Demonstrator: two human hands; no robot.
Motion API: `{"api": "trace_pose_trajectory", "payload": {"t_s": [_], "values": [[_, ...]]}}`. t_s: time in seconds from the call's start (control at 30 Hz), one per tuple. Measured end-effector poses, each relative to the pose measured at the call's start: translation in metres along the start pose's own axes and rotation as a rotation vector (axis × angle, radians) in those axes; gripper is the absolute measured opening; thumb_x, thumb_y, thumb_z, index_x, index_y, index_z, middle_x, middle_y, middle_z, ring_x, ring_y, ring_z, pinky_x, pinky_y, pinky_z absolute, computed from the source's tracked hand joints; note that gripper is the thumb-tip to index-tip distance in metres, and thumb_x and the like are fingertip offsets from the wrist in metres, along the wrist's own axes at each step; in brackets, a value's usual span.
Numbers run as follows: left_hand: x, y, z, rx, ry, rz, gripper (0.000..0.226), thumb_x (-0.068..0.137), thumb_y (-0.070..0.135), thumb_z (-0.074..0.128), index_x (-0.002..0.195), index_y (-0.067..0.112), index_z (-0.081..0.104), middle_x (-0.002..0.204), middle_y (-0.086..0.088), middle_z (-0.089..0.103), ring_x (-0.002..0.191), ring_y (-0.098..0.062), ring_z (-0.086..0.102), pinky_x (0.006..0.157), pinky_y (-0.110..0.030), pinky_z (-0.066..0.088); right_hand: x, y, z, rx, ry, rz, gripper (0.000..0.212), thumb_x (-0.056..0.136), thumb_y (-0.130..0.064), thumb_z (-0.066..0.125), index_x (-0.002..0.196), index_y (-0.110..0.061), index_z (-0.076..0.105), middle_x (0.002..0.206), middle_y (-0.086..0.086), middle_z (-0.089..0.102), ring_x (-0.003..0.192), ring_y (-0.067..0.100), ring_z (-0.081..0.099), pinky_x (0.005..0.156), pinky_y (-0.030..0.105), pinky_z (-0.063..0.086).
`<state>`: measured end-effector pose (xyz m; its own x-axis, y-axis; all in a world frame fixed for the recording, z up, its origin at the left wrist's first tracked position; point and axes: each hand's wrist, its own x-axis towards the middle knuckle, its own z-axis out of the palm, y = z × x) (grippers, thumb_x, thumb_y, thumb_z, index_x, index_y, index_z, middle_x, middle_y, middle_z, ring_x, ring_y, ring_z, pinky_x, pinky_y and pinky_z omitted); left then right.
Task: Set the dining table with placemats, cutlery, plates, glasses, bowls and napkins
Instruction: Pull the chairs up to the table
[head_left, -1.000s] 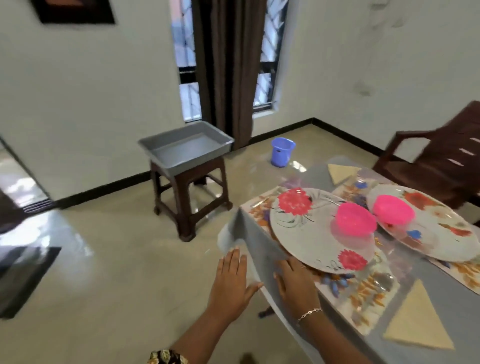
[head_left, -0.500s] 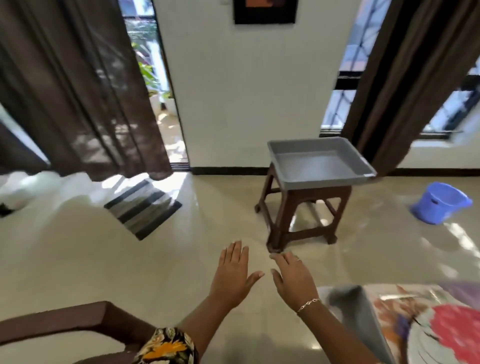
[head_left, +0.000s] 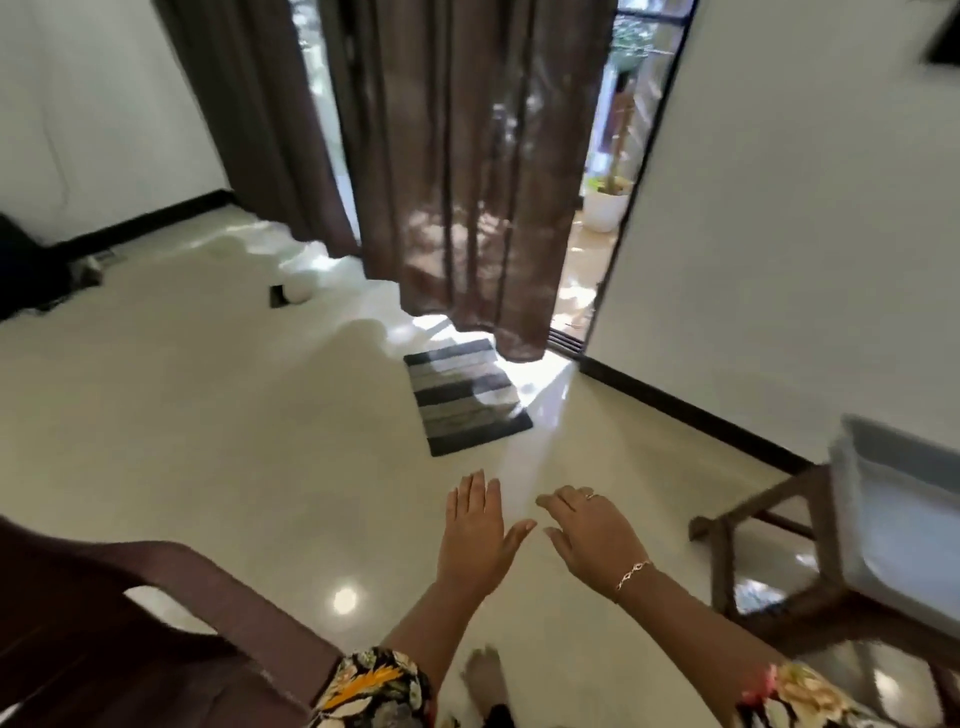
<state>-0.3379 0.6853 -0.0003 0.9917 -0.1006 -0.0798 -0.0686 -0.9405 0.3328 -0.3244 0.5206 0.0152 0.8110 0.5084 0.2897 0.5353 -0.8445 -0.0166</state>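
Left hand (head_left: 475, 540) and right hand (head_left: 592, 540) hover side by side above the floor (head_left: 249, 441), each grip wide and empty; a grey tub (head_left: 893, 525) stands right of them.

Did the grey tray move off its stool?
No. The grey tray still sits on the brown stool; only the view swung left.

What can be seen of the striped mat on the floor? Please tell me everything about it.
The mat is a small rectangle with stripes of black, grey and pale grey, seemingly soft tufted fabric. It lies flat on the glossy cream floor, slanted in the view, its far corner close to the hem of the brown curtain; whether they touch is unclear. Sunlight falls on its right edge. Nothing rests on it.
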Motion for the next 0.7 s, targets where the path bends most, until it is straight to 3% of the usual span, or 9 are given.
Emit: {"api": "trace_pose_trajectory", "payload": {"t_s": [0.07, 0.13, 0.27, 0.43, 0.7], "values": [[0.027, -0.031, -0.007, 0.006, -0.055, -0.102, 0.09, 0.093, 0.063, 0.0, 0.113, 0.004, 0.066, 0.119, -0.019, 0.064, 0.109, -0.034, 0.062, 0.091, -0.043, 0.048, 0.05, 0.001, 0.017, 0.01, -0.014, -0.105, 0.038, 0.057, -0.03, 0.076, 0.093, -0.024, 0.065, 0.079, -0.007, 0.065, 0.063, 0.01, 0.063, 0.053, 0.02, 0.05], [0.051, -0.065, -0.018, 0.025, -0.017, -0.18, 0.085, 0.096, 0.058, 0.003, 0.105, 0.008, 0.071, 0.111, -0.014, 0.069, 0.101, -0.029, 0.067, 0.084, -0.039, 0.052, 0.101, -0.006, 0.034, 0.028, -0.01, -0.184, 0.041, 0.054, -0.03, 0.083, 0.091, -0.024, 0.067, 0.079, -0.008, 0.066, 0.062, 0.011, 0.063, 0.052, 0.019, 0.051], [0.077, -0.126, -0.044, 0.034, 0.083, -0.399, 0.086, 0.095, 0.058, 0.0, 0.105, 0.01, 0.071, 0.11, -0.013, 0.069, 0.102, -0.029, 0.067, 0.084, -0.038, 0.052, 0.19, -0.036, 0.06, 0.102, -0.02, -0.33, 0.048, 0.045, -0.03, 0.09, 0.088, -0.023, 0.07, 0.078, -0.005, 0.068, 0.062, 0.014, 0.066, 0.053, 0.02, 0.054], [0.082, -0.196, -0.07, 0.002, 0.295, -0.692, 0.085, 0.095, 0.06, 0.003, 0.106, 0.006, 0.068, 0.111, -0.017, 0.067, 0.103, -0.032, 0.066, 0.081, -0.042, 0.055, 0.284, -0.089, 0.093, 0.223, -0.047, -0.59, 0.045, 0.05, -0.028, 0.088, 0.09, -0.023, 0.068, 0.078, -0.007, 0.065, 0.062, 0.012, 0.063, 0.052, 0.019, 0.051], [0.129, -0.289, -0.124, -0.026, 0.512, -1.098, 0.082, 0.096, 0.056, 0.002, 0.104, 0.009, 0.069, 0.109, -0.013, 0.068, 0.1, -0.029, 0.067, 0.08, -0.037, 0.055, 0.437, -0.188, 0.138, 0.399, -0.064, -1.004, 0.047, 0.049, -0.026, 0.088, 0.09, -0.022, 0.066, 0.079, -0.008, 0.063, 0.064, 0.009, 0.063, 0.053, 0.019, 0.05]]}}
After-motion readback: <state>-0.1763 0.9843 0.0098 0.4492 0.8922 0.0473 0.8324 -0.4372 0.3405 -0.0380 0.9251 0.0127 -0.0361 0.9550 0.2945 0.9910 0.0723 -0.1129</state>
